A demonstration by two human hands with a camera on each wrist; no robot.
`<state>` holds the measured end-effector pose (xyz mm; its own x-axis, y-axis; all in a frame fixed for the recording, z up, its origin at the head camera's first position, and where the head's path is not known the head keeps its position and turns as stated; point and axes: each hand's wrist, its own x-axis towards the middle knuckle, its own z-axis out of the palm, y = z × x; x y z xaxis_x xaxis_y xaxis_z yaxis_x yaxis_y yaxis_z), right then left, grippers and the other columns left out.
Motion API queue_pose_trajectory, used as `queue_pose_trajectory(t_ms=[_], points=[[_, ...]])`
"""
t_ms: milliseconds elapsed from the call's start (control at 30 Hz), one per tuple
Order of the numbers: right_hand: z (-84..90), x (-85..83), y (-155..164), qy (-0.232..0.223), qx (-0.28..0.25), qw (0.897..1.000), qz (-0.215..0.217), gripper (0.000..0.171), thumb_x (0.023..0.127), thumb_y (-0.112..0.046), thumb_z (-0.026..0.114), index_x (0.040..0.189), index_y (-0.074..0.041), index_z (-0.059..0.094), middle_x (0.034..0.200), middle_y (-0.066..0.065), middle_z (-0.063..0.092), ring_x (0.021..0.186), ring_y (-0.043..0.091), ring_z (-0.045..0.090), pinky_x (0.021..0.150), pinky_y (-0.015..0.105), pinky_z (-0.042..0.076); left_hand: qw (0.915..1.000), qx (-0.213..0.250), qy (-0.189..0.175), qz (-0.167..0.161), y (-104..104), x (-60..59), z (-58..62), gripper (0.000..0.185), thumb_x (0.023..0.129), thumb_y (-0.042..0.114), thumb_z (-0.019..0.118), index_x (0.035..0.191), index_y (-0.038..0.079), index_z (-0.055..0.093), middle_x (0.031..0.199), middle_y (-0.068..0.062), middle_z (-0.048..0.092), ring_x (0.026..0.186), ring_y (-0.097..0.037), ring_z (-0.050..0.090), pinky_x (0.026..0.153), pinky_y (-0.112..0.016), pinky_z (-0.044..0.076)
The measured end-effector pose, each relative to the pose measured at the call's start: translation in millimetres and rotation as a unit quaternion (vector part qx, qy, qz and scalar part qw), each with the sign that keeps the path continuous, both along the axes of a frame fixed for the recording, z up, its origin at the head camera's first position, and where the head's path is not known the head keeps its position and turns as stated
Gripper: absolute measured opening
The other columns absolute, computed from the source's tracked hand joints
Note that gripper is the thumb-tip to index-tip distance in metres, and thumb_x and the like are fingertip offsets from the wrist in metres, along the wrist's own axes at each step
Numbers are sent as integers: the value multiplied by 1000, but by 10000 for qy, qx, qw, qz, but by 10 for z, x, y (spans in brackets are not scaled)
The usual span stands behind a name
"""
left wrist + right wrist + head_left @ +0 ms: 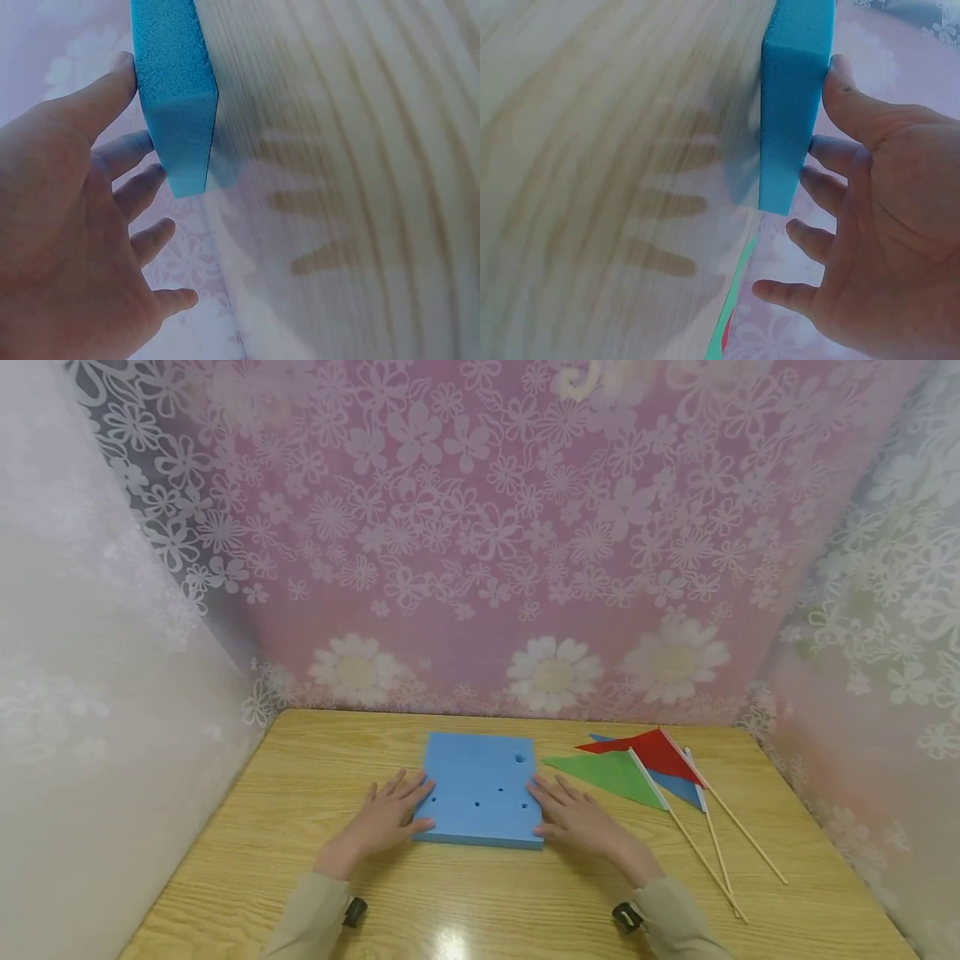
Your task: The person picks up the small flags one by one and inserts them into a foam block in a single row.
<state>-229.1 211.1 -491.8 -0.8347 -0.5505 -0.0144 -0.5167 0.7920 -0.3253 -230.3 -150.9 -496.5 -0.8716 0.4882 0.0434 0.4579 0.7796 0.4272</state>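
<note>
A blue foam block with several small holes lies flat on the wooden table. My left hand rests with straight fingers on the block's left edge, thumb at its front corner. My right hand lies the same way on the right edge. In the left wrist view, the left hand touches the foam block with thumb and fingers spread. In the right wrist view, the right hand touches the block's side likewise. Neither hand grips anything.
To the right of the block lie a green flag, a red flag and a blue flag on thin wooden sticks. Flowered curtains close in the table at the back and both sides.
</note>
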Motion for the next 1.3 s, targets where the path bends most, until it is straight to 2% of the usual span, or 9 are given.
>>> queue_pose_trajectory(t_ms=[200, 533, 733, 1033, 1300], points=[[2, 19, 136, -25, -35, 10000, 15, 73, 102, -41, 59, 160, -7, 31, 166, 16, 25, 150, 50, 17, 107, 78, 25, 9999, 79, -71, -98, 104, 31, 4, 69, 102, 44, 59, 159, 13, 36, 166, -9, 26, 154, -42, 11, 115, -75, 5], [51, 91, 312, -60, -226, 9997, 80, 73, 101, -40, 61, 158, -2, 34, 163, 22, 28, 147, 55, 20, 109, 76, 25, 9997, 86, 38, -205, 266, 68, -9, 70, 101, 45, 60, 159, 14, 37, 166, -10, 27, 154, -44, 13, 113, -77, 7], [79, 125, 380, -148, -304, 9994, 116, 74, 101, -39, 62, 157, 0, 33, 163, 23, 28, 147, 57, 19, 111, 74, 24, 9997, -9, 133, -209, 339, 129, -17, 70, 101, 46, 59, 159, 13, 36, 166, -10, 27, 154, -43, 13, 112, -78, 9], [93, 152, 422, -352, -471, 9982, 132, 75, 100, -36, 63, 157, 2, 32, 163, 25, 26, 147, 57, 16, 111, 75, 23, 9996, -112, 168, -199, 397, 212, 54, 68, 101, 43, 61, 157, 11, 40, 164, -13, 30, 152, -44, 18, 110, -79, 13], [81, 149, 428, -404, -516, 9978, 101, 75, 100, -38, 63, 158, 0, 33, 164, 23, 26, 148, 56, 15, 110, 75, 23, 9988, 97, 466, -115, 439, 138, 41, 63, 101, 40, 63, 153, 9, 46, 161, -14, 37, 152, -44, 21, 113, -76, 16]])
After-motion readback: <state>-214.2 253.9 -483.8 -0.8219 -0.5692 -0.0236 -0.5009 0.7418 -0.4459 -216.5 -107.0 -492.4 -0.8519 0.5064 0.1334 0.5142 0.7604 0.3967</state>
